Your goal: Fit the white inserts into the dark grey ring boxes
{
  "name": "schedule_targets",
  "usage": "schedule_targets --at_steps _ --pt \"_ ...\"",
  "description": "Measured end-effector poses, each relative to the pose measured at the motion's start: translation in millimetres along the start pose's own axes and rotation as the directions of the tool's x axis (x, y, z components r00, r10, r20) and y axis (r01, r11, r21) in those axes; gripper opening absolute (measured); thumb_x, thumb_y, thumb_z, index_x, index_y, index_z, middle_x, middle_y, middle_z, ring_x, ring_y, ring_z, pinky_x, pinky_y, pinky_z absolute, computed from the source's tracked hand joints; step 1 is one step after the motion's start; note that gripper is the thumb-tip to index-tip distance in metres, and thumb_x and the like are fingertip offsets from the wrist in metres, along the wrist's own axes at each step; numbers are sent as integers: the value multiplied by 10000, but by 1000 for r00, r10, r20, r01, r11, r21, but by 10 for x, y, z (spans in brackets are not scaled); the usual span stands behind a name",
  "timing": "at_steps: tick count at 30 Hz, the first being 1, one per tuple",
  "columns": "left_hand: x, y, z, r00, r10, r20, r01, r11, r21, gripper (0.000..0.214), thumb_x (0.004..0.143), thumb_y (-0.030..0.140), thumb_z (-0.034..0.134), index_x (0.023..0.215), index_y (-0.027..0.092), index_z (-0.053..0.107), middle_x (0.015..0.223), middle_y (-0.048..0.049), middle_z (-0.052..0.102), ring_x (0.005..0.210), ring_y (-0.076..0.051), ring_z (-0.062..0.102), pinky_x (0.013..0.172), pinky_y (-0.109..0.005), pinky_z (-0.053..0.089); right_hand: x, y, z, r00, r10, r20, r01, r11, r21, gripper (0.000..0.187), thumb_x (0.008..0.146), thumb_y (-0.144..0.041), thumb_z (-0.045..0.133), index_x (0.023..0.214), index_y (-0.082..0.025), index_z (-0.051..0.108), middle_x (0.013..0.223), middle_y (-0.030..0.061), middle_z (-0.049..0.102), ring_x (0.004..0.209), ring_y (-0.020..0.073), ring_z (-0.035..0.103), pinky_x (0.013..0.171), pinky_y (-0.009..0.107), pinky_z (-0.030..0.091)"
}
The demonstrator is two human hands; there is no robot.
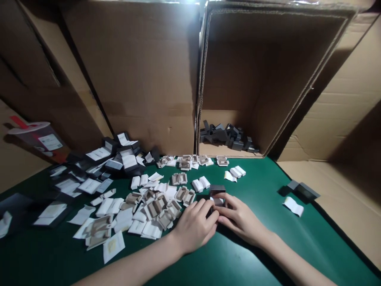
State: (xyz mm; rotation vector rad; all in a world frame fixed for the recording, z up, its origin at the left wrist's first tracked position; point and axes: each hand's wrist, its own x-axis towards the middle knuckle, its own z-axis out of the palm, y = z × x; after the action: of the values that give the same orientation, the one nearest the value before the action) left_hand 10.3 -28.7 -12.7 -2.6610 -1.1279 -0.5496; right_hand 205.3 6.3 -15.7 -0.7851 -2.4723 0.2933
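Both hands meet around a small black box (217, 189) with its lid raised and a white insert (218, 201) inside. My left hand (198, 222) is closed on the near left side of the box, its fingers curled and partly hiding it. From the right, my right hand (238, 216) grips the box with the index finger over the white insert and the thumb low near the left fingertips. Just left of the box lie white folded inserts (201, 184) and a heap of loose white and grey-brown card inserts (156, 206).
At the left stand many open black boxes with white inserts (98, 153), beside a cup with a red straw (44, 137). A cardboard box (205, 79) on its side holds a pile of black boxes (226, 135). An open black box (303, 191) and a white slip (293, 206) lie at right.
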Motion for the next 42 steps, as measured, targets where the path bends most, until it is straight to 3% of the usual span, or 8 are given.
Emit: schedule_targets --at_steps 11,23,32,42 --pt "-25 -14 44 1000 -13 10 14 999 -39 194 855 200 476 1019 158 570 1074 -104 569 888 -233 569 732 -366 503 -43 0 -5 1000 19 24 -19 1000 -6 284 921 -335 454 1148 -253 604 1232 117 526 882 209 561 729 372 508" --pt "-6 -33 30 999 12 44 -8 996 -91 163 895 169 428 1001 155 552 1069 -99 552 931 -226 555 723 -330 523 -45 10 -22 998 25 61 -27 999 20 247 929 -308 449 1085 -245 631 1249 104 504 978 211 524 811 368 468" --pt "-9 -29 15 998 -1 71 7 996 -92 153 870 168 449 998 163 533 1084 -102 520 942 -231 546 722 -339 521 -52 17 -22 998 15 63 -17 1000 22 289 932 -307 448 1184 -247 575 1258 112 489 962 210 509 782 361 455" --pt "-33 -96 20 988 48 145 -19 981 -194 60 856 237 483 891 191 501 987 -60 473 786 -175 516 645 -286 470 -50 -21 -29 990 -23 137 20 1000 18 206 925 -316 465 1044 -242 615 1180 97 515 873 193 470 731 347 405"
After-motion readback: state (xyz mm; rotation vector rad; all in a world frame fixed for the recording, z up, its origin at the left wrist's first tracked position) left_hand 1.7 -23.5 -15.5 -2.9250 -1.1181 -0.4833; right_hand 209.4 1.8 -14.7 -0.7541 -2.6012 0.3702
